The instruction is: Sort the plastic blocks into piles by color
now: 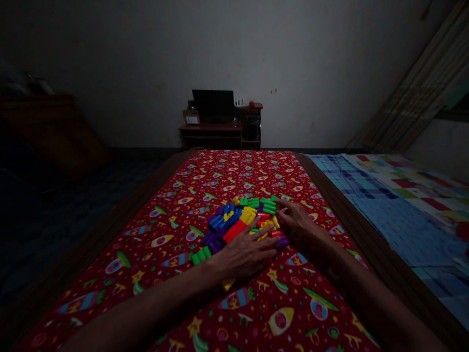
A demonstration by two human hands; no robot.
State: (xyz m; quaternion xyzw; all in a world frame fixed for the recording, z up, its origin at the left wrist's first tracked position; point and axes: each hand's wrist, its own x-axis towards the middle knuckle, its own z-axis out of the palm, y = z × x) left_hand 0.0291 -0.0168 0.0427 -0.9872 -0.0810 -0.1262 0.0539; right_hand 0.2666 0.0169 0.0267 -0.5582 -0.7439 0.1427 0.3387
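Note:
A pile of plastic building blocks in several colours lies on the red patterned cloth. My left hand rests over the near side of the pile, its fingers spread; the palm hides some of the blocks. By its fingers are a red and yellow block piece and yellow blocks. At the pile's right edge, my right hand has its thumb and forefinger closed about the end of a green building block. Blue blocks, purple blocks and a green block sit to the left.
The cloth runs away from me over a long surface with brown sides. Beyond its far end stands a small desk with a dark screen. Blue checked bedding lies at the right, and a wooden cabinet stands at the left.

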